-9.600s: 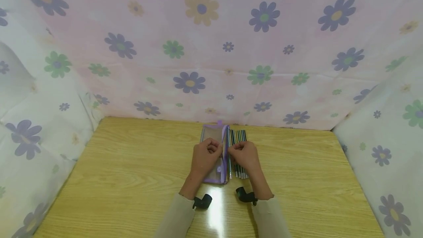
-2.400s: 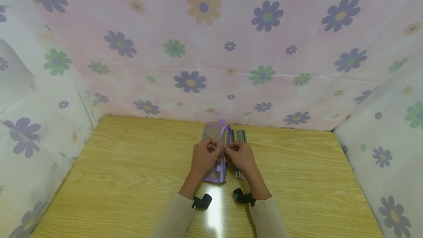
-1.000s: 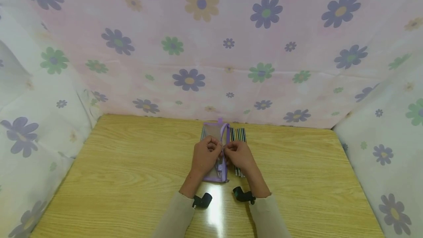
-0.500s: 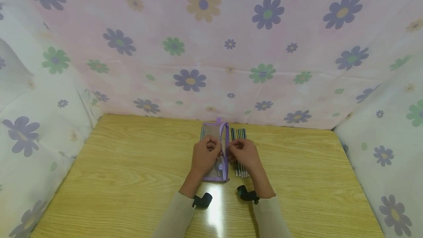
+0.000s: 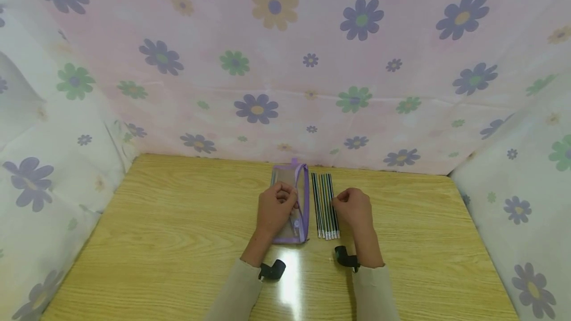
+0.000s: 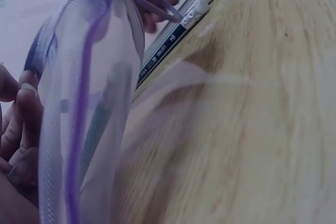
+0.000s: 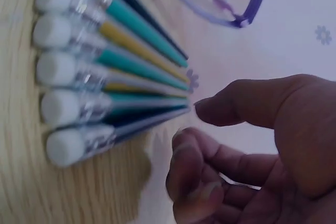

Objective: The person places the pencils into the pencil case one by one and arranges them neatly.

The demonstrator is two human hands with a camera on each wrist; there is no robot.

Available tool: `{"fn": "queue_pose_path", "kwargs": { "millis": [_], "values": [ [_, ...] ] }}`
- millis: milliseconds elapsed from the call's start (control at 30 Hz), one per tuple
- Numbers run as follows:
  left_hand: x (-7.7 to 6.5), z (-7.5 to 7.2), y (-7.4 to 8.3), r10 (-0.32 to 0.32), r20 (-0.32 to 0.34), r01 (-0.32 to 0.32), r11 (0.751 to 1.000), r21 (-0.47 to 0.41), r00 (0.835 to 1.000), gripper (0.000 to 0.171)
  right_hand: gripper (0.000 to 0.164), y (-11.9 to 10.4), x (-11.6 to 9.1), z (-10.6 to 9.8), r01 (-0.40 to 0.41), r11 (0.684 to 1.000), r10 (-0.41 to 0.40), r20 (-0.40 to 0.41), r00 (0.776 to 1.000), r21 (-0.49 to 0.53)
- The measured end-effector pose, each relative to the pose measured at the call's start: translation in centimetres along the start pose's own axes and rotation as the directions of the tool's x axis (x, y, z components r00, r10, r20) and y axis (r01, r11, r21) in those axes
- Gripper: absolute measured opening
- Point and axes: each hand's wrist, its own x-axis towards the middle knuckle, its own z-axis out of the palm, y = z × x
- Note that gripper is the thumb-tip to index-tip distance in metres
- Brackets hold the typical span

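My left hand [image 5: 273, 209] pinches the open edge of a see-through pencil pouch [image 5: 305, 182] with purple trim. In the left wrist view, a teal pencil [image 6: 94, 135] shows through the pouch's clear wall, and the fingers of that hand [image 6: 21, 124] are at the zipper edge. Right of the pouch lies a row of several striped pencils [image 5: 324, 202], erasers toward me. My right hand [image 5: 356, 209] is at the row's right side. In the right wrist view its thumb and curved forefinger stand apart, close to the far end of the outermost pencil [image 7: 142, 124].
The wood-grain table [image 5: 178, 241] carries the pouch and pencils near its far edge. A flowered cloth [image 5: 285, 128] hangs behind the table and along both sides. Black wrist cameras [image 5: 273, 270] sit at both cuffs.
My right hand, earlier at the pouch opening with a pencil, has moved right to the far side of the pencil row, uncovering it. The left hand has kept its hold on the pouch.
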Motion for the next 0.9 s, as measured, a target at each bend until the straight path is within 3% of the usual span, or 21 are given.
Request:
{"fn": "queue_pose_path", "kwargs": {
  "millis": [300,467,667,900],
  "values": [
    [0.2,-0.1,0.1,0.021,-0.026,-0.024,0.992,-0.126,0.999,0.012,0.043,0.4,0.2,0.1,-0.108,0.991,0.113,0.066,0.991,-0.076],
    [0.3,-0.2,-0.1,0.022,-0.022,-0.025,0.989,-0.143,1.0,0.014,0.034,0.6,0.3,0.6,-0.099,0.99,0.104,0.035,0.994,-0.103],
    [0.3,-0.2,-0.1,0.009,-0.014,-0.011,0.989,-0.148,1.0,0.013,0.048,0.4,0.4,1.2,-0.103,0.986,0.106,0.018,0.994,-0.131],
    [0.3,-0.2,-0.2,0.003,0.012,-0.001,0.99,-0.14,1.0,0.013,0.053,0.4,0.3,0.9,-0.087,0.988,0.091,0.027,0.995,-0.125]
  ]
}}
